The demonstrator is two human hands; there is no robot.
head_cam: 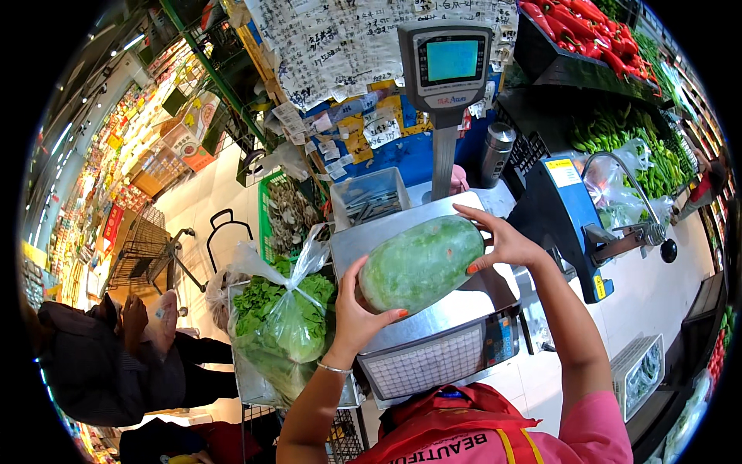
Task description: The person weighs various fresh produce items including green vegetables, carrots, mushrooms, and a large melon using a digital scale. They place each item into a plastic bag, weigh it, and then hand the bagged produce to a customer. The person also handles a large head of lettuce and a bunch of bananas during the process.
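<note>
A large green winter melon [422, 264] lies tilted over the steel platform of a weighing scale [353, 239], between my two hands. My left hand [362, 310] cups its lower left end, thumb along the near side. Around the upper right end curve the fingers of my right hand [501, 238]. Whether the melon rests fully on the platform, I cannot tell. The scale's display [452, 61] stands on a post behind, and its keypad [501, 342] is at the near right. Left of the platform sits a clear plastic bag of leafy greens [284, 316].
Behind the platform is a clear plastic bin [371, 194] of small items, with a steel flask [498, 153] to its right. A blue bag-sealing machine [571, 226] stands at right. Two people are at the lower left, one in a dark top [87, 365].
</note>
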